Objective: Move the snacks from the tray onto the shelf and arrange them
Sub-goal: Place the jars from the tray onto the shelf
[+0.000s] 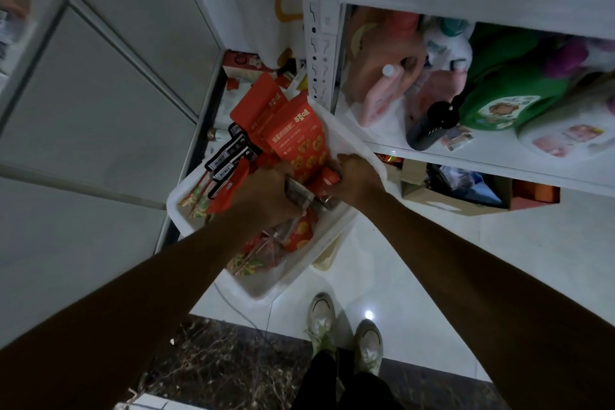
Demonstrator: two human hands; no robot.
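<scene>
Head view: we look down on both arms reaching into a white tray [186, 210] beside a white metal shelf [320, 27]. The tray is crowded with snack packets. The clearest is a red pouch [296, 133] standing near the tray's far wall, printed with the characters 百草味 at its top corner. A line of white characters runs along it, too blurred for us to read, above a pattern of orange rounds. A second red pouch [263, 100] leans behind it, its print too small to make out. Left of them, black-topped packets [229, 156] carry white framed labels we cannot read.

Our right hand [356, 176] sits at the lower corner of the lettered pouch, fingers curled round a small red packet [330, 177]. Our left hand [263, 193] shows only its back. Its fingers bend down among the packets, and we cannot tell what they hold. A silvery packet [299, 196] lies between the two hands, partly covered by both.

On the shelf board stand pink bottles [382, 90], a black bottle [432, 123] and a green jug [512, 86] whose label picture is too blurred to read. The upper shelf is cut off by the frame.
</scene>
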